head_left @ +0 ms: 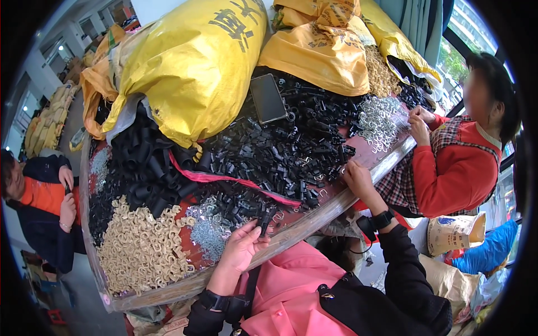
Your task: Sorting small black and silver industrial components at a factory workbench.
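My left hand [242, 246] is closed in a pinch around a small black plastic part [264, 222], held upright near the table's front edge. My right hand [358, 178] is at the right border of the heap of black plastic parts [269, 157]. Its fingers are drawn together at the heap, and whatever is between them is too small to make out. Beside my left hand lies a pile of small silvery screws or pins [208, 232]. A pink-red strip [235, 180] crosses the black heap.
Beige curved pieces [143, 246] and black tube-like parts [148, 162] cover the left side. A phone-like device [268, 98] and yellow sacks [190, 67] lie farther back. Metal hooks [381, 120] are near a person in red [454, 168]; another person [45, 196] works at the left.
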Tool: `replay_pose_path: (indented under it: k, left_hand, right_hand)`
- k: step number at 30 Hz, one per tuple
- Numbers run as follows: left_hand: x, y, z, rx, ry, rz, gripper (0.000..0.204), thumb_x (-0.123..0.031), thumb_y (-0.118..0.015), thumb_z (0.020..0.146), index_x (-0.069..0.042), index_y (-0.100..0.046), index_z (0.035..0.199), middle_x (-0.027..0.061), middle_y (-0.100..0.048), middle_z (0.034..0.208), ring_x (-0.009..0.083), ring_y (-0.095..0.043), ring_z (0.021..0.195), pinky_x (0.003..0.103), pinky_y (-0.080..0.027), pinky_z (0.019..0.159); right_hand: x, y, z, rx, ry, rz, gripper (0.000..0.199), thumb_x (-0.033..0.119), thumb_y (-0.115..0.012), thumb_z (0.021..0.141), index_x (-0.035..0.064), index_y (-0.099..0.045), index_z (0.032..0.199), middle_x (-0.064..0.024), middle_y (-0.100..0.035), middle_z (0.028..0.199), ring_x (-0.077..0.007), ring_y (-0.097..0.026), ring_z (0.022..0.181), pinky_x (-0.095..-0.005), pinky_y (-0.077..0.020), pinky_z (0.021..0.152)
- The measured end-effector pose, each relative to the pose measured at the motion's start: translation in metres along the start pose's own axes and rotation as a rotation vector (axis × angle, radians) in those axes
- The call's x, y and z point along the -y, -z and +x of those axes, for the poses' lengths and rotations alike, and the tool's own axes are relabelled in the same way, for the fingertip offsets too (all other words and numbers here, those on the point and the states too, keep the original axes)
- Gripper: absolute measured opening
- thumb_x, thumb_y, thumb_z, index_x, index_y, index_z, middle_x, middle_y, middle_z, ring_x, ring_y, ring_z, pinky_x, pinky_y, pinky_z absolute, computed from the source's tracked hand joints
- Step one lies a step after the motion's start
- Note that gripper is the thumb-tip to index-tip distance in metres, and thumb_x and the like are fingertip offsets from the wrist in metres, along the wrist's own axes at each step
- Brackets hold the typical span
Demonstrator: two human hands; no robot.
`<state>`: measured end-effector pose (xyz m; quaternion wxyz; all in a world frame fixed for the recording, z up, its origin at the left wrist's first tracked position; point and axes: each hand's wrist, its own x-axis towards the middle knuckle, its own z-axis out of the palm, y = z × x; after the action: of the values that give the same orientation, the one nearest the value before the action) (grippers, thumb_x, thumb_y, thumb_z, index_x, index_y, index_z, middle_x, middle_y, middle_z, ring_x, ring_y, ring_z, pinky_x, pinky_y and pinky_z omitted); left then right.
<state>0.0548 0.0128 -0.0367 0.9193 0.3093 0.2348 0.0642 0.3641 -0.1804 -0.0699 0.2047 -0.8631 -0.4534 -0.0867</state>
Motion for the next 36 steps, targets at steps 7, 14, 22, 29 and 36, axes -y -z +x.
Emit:
replay_pose_path:
  k: [7, 14, 22, 29, 36]
  left_hand:
    - [0.008, -0.005, -0.002, 0.054, 0.033, -0.119, 0.028, -0.009, -0.046, 0.086, 0.001, -0.046, 0.112, 0.0147, -0.056, 0.099, 0.0227, -0.060, 0.078, 0.029, -0.052, 0.069]
    - [0.002, -0.016, -0.012, 0.033, 0.047, -0.030, 0.028, -0.009, -0.045, 0.087, 0.001, -0.045, 0.112, 0.0116, -0.055, 0.100, 0.0223, -0.059, 0.081, 0.030, -0.051, 0.072]
    - [0.004, -0.016, -0.018, 0.034, 0.065, 0.079, 0.028, -0.010, -0.044, 0.087, 0.002, -0.044, 0.113, 0.0098, -0.054, 0.102, 0.0197, -0.058, 0.087, 0.031, -0.049, 0.078]
    - [0.005, -0.018, -0.019, 0.039, 0.071, 0.188, 0.029, -0.011, -0.044, 0.088, 0.002, -0.044, 0.113, 0.0094, -0.053, 0.103, 0.0196, -0.056, 0.091, 0.031, -0.048, 0.081]
    - [0.003, -0.002, -0.017, 0.049, 0.053, -0.020, 0.027, -0.009, -0.044, 0.087, 0.002, -0.044, 0.112, 0.0124, -0.053, 0.104, 0.0219, -0.056, 0.092, 0.030, -0.048, 0.080]
  right_hand:
    - [0.129, 0.044, -0.003, 0.333, 0.178, 0.792, 0.009, 0.007, -0.057, 0.072, 0.0029, -0.055, 0.080, -0.0075, -0.050, 0.072, -0.0245, -0.049, 0.066, -0.0318, -0.0406, 0.060]
    - [0.190, 0.037, -0.010, 0.154, 0.611, 0.559, 0.013, 0.009, -0.060, 0.065, 0.0066, -0.053, 0.076, -0.0049, -0.048, 0.094, -0.0235, -0.044, 0.089, -0.0358, -0.0339, 0.073]
    - [0.196, 0.030, -0.013, 0.164, 0.652, 0.549, 0.017, 0.008, -0.060, 0.059, 0.0071, -0.053, 0.073, -0.0059, -0.047, 0.099, -0.0243, -0.043, 0.095, -0.0379, -0.0328, 0.073]
    - [0.200, 0.028, -0.012, 0.247, 0.619, 0.559, 0.018, 0.009, -0.061, 0.058, 0.0072, -0.055, 0.074, -0.0041, -0.050, 0.094, -0.0236, -0.044, 0.092, -0.0361, -0.0333, 0.073]
    - [0.197, 0.009, -0.005, 0.114, 0.537, 0.840, 0.015, 0.009, -0.063, 0.060, 0.0077, -0.057, 0.074, -0.0030, -0.051, 0.091, -0.0233, -0.049, 0.082, -0.0343, -0.0358, 0.071]
